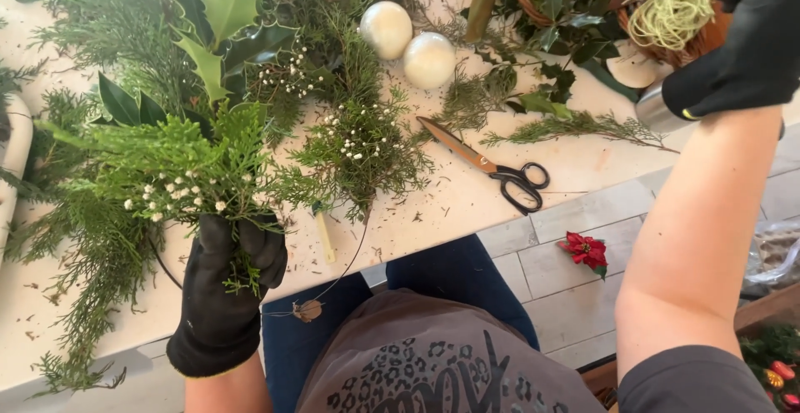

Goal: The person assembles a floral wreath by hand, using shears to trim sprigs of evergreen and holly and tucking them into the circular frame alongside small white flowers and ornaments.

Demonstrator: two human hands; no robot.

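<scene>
My left hand [227, 284], in a black glove, grips a bunch of evergreen sprigs [179, 163] with small white berries, held upright over the pale table [467, 205]. My right hand [746, 46], also black-gloved, is raised at the top right and holds a shiny metal object [654, 113] whose kind I cannot make out. Scissors [496, 171] with black handles lie on the table between the hands. A second small bunch of greenery with white berries [358, 146] rests on the table beside the held bunch.
Holly leaves [229, 5] and cedar branches cover the table's left and back. Two cream balls [408, 42] lie near the back. A basket with pale moss [667, 5] stands at the top right. A red artificial flower [586, 250] lies on the tiled floor.
</scene>
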